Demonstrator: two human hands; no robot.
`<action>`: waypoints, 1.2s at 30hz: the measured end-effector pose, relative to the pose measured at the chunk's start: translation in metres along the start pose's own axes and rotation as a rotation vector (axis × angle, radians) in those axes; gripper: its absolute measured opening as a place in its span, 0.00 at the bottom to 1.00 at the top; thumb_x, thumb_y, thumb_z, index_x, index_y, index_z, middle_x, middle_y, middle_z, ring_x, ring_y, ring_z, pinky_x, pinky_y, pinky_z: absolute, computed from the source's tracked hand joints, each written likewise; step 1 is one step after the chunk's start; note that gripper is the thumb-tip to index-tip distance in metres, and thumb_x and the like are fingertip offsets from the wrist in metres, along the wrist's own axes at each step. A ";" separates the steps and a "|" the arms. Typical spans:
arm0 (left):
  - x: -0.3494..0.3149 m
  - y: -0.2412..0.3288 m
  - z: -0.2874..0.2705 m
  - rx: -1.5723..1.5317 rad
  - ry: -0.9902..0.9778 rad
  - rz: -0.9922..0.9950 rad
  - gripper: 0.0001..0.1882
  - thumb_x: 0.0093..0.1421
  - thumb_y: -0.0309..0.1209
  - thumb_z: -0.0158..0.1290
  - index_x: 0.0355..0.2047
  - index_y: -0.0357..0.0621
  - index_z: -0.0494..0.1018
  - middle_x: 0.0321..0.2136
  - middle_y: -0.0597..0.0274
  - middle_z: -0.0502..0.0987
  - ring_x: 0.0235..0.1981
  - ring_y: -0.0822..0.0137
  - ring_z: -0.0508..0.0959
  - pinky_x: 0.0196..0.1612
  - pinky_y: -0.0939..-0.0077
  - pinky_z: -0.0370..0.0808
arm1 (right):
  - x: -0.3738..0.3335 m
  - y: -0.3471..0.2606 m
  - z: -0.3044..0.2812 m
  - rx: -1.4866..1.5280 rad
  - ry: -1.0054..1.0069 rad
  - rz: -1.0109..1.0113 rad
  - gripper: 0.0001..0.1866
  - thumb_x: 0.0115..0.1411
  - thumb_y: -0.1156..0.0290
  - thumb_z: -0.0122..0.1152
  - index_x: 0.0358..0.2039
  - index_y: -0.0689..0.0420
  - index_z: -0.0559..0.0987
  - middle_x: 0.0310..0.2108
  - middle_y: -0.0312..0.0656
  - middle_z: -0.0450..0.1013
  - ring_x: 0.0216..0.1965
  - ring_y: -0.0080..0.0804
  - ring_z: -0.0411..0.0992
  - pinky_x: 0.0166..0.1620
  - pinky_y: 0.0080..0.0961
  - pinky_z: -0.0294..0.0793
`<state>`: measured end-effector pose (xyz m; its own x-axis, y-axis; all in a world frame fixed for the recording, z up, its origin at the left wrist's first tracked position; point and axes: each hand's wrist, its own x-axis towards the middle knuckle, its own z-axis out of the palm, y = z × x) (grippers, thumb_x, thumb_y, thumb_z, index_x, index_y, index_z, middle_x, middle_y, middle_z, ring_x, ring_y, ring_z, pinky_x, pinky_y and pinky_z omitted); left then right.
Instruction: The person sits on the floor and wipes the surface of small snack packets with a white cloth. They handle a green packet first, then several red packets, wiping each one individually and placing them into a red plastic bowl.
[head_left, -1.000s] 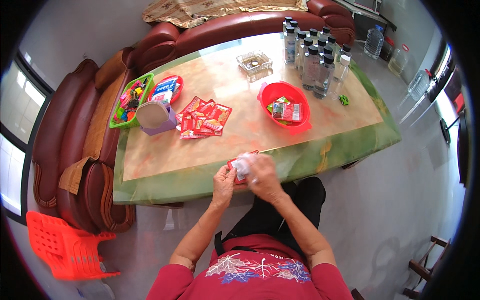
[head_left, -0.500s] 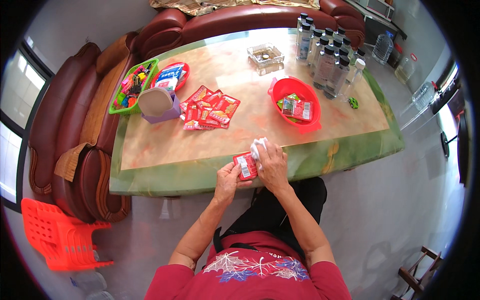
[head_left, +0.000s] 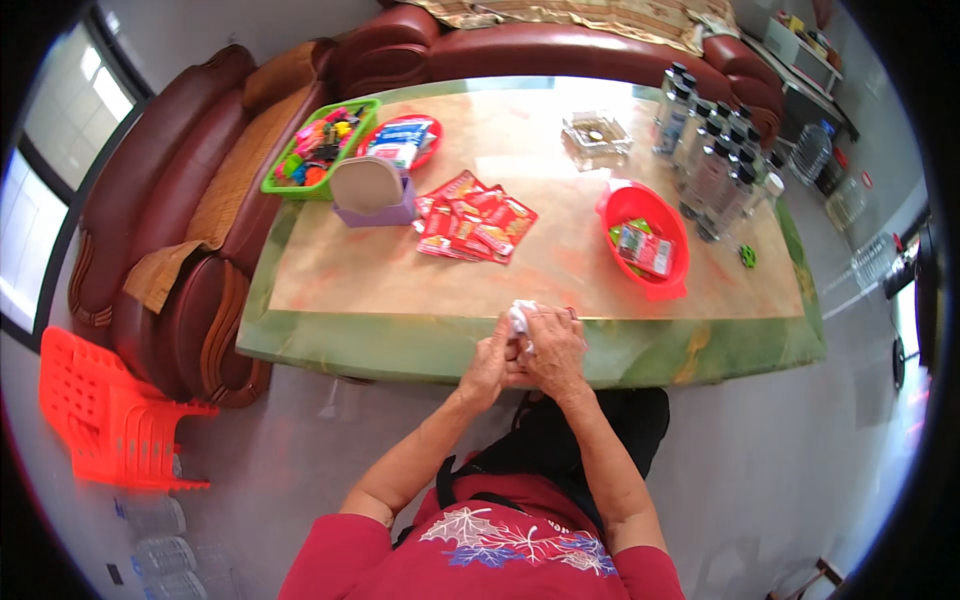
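Note:
Over the near edge of the table, my two hands meet in front of me. In the closed fingers of my right hand point(head_left: 557, 352) is a crumpled white cloth or tissue point(head_left: 519, 318). My left hand point(head_left: 487, 367) is closed too, its fingers pressed up against the right ones. The small red packet seen in it a moment earlier is now covered by the hands. Farther in lies a fanned pile of red snack packets point(head_left: 478, 222). To the right, a red plastic basket point(head_left: 677, 262) holds a red-and-clear packet point(head_left: 645, 250) and green ones.
At the table's back right stand several clear bottles with dark caps point(head_left: 715, 175), beside a small green toy car point(head_left: 747, 256). A glass ashtray point(head_left: 597, 138) sits far back. Leftward are a purple box point(head_left: 375, 212) and a green basket point(head_left: 268, 186) of colourful toys. Red stools point(head_left: 110, 420) are stacked left.
My right hand with the white cloth has closed in over my left, and the red packet has gone out of sight between them. The whole view has shifted and turned slightly.

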<state>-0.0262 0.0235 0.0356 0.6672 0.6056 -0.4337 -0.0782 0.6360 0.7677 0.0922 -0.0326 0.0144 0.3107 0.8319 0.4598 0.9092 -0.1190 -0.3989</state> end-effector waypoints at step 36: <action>0.003 -0.003 -0.004 0.110 -0.117 0.040 0.18 0.69 0.36 0.44 0.50 0.33 0.70 0.42 0.52 0.79 0.39 0.60 0.83 0.35 0.71 0.84 | -0.021 0.027 -0.020 -0.200 0.126 0.193 0.28 0.52 0.69 0.59 0.56 0.55 0.71 0.56 0.45 0.68 0.59 0.39 0.65 0.54 0.37 0.62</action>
<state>-0.0267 0.0258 0.0301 0.7471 0.5657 -0.3491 -0.0292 0.5526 0.8330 0.1155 -0.0643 0.0093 0.5040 0.7111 0.4902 0.8624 -0.3834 -0.3305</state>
